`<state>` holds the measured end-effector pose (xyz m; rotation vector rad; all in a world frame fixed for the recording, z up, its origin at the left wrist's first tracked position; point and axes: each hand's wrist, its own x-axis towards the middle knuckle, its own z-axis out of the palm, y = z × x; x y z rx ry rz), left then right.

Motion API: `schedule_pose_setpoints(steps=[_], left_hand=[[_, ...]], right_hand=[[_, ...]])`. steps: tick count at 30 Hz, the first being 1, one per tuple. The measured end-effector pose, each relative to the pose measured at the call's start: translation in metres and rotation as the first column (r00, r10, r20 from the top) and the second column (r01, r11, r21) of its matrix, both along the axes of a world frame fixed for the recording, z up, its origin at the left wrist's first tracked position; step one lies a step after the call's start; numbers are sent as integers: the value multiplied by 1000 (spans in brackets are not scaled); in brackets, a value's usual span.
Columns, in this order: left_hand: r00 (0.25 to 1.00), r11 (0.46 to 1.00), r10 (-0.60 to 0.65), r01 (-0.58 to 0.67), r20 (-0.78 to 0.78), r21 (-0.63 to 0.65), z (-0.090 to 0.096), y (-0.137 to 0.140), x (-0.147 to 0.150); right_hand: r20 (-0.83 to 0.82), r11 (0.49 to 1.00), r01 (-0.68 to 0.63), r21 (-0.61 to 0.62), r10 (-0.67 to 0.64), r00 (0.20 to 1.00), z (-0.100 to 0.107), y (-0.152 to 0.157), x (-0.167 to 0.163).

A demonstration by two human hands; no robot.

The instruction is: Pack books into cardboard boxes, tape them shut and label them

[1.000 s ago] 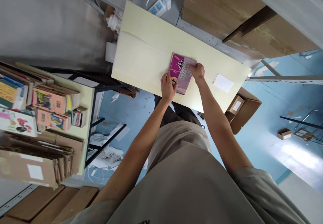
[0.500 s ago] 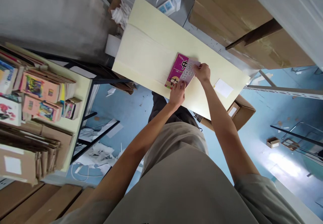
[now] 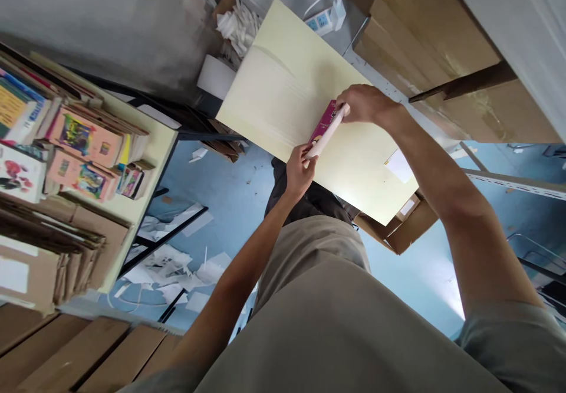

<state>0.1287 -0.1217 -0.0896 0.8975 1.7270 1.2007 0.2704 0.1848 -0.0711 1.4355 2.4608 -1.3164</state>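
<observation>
Between my two hands is a book (image 3: 322, 124) with a magenta cover, tilted up above the pale yellow tabletop (image 3: 305, 45). A pale band runs along its raised side; whether that is page edges or a wrapping I cannot tell. My left hand (image 3: 300, 170) pinches the near end of the book, fingers closed on it. At the far end my right hand (image 3: 365, 104) grips the corner, its fingertips partly hidden behind the hand. Left of the book, a thin whitish sheet (image 3: 269, 86) lies flat on the tabletop. A small white card (image 3: 399, 166) lies to the right.
A shelf at the left carries stacked books (image 3: 84, 139) and folded cardboard (image 3: 75, 251). Behind the table are a power strip (image 3: 325, 21), large cartons (image 3: 433, 33) and crumpled white paper (image 3: 239, 27). An open carton (image 3: 413, 225) sits below the right edge. Paper scraps (image 3: 168, 266) litter the floor.
The book went from lying nearly flat, its cover facing up, to being tilted on edge. My right hand turned over the far end. The view shifted, so the table appears further right.
</observation>
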Motion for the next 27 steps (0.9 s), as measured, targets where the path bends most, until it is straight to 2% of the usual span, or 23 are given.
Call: schedule_pose_setpoints(steps=[3,7,10,13,16,18,21,23,25,27], left_hand=[[985,986,160,-157,58,-59,-9,-3,-16],[956,949,292,-288,17,-131,-26,5,-49],[948,932,318,-315,-12,-177,-40,12,-73],[955,922,295,-291,-22,-256,-53,17,-92],[977,918,177,-206,-116,-338,-58,15,-108],[979,913,25,-106,-204,-394,-54,12,-121],[937,883,-196,40,-290,-468,-43,14,-145],[898,874,-283,96,-338,-477,-35,24,-163],[861,888,-345,170,-374,-427,-30,45,-177],[810,884,-434,299,-394,-359,-29,72,-186]], right_hand=[[30,1000,-30,6,30,999,0,14,-30],[65,997,-73,18,71,995,-11,20,-74],[79,994,-107,21,105,991,-27,18,-105],[87,985,-171,21,168,982,-44,10,-130],[102,979,-201,19,198,975,-57,-1,-146],[134,980,-197,15,193,972,-61,-7,-154],[227,983,-181,-4,178,957,-62,-14,-167],[289,988,-151,-18,149,946,-59,-18,-175],[328,993,-118,-11,115,938,-54,-23,-182],[362,995,-99,2,91,928,-46,-30,-186]])
